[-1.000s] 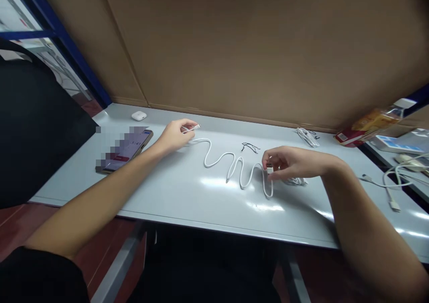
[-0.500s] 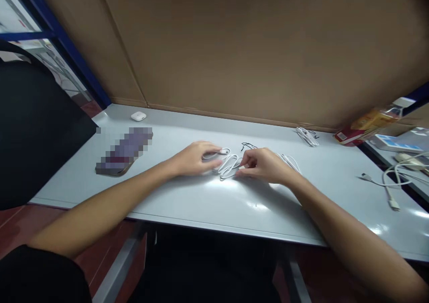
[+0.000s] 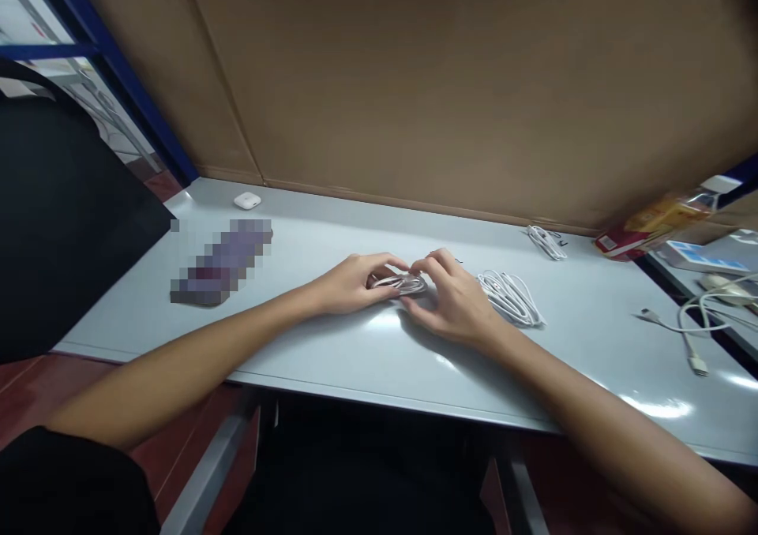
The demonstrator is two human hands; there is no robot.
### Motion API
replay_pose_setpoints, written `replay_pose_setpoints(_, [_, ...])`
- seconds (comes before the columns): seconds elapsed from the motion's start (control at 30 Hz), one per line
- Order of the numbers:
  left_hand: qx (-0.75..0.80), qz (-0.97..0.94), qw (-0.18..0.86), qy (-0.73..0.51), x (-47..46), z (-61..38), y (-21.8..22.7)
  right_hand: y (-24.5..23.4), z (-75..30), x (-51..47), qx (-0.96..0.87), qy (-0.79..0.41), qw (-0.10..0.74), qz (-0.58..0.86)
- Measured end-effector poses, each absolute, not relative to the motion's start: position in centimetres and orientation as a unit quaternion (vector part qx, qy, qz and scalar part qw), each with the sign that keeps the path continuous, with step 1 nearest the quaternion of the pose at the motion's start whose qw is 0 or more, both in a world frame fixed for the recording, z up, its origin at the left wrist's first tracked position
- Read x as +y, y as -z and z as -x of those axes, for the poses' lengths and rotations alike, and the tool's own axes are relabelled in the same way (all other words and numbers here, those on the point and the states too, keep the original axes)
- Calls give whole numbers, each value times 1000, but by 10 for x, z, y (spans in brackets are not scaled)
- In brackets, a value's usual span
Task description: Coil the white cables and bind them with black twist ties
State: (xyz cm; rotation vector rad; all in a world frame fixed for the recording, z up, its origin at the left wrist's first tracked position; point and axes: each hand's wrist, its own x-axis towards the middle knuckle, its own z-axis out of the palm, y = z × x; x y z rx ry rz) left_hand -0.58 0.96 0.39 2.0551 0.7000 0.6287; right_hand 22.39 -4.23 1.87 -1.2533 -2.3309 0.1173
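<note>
Fingers [image 3: 392, 260] of the left hand [image 3: 347, 286] grip a coiled white cable [image 3: 410, 284] midway between the glossy grey surface's [image 3: 355, 353] front and back edges. The right hand [image 3: 455, 298] curves over the coil's right end; whether it grips, I cannot tell. The left is nearer. Slim, smooth loops form a flattened oval, long axis roughly along the front edge.

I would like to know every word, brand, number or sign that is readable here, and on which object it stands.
No text is readable.
Bottle label: red and yellow print, too small and blurred.
Blue-and-white box: printing too blurred.
Phone: hidden by pixel blocks.
Held white cable: no lettering visible.
Small white case: no lettering visible.
</note>
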Motion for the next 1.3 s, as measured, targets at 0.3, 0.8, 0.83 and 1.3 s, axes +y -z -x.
replay_pose_setpoints(0.3, [269, -668, 653, -235, 11, 3, 3, -12, -221, -42, -914, 74, 142, 372])
replay_pose_setpoints(0.8, [278, -942, 145, -117, -2, 0, -4, -19, -221, -49, -885, -68, 97, 449])
replay_pose_setpoints(0.83, [277, -947, 120, -106, -2, -1, -3, -22, -221, -49, -881, -101, 110, 449])
replay_pose_setpoints(1.3, [299, -950, 15, -93, -15, -8, -10, -41, -232, -39, -786, -210, 225, 536])
